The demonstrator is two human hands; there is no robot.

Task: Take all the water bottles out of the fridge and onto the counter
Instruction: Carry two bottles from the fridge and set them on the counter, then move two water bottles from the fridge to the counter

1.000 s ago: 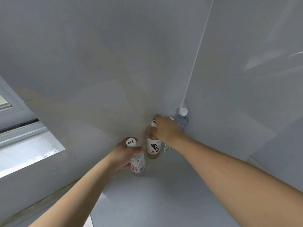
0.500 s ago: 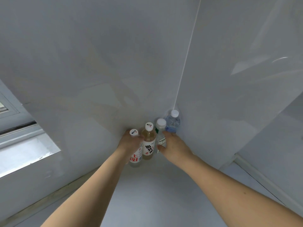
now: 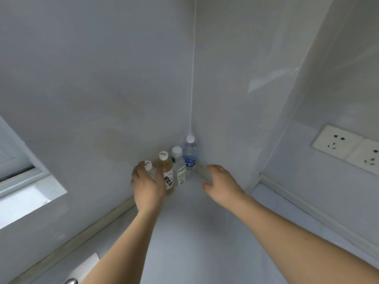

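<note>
Curling your left hand [image 3: 148, 186] round the leftmost bottle [image 3: 149, 170] of four standing on the surface [image 3: 194, 232], you keep your right hand [image 3: 222, 181] spread and empty.

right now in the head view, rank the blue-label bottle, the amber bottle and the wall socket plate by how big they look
1. wall socket plate, largest in the frame.
2. amber bottle and blue-label bottle: too close to rank. The amber one shows a bit longer, but it stands nearer the camera and the left hand covers its edge.

The blue-labelled bottle [image 3: 190, 153] at the frame's centre reads "AQUARIUS". The amber bottle [image 3: 167, 175] left of it bears large black Chinese characters, including "开水".
</note>
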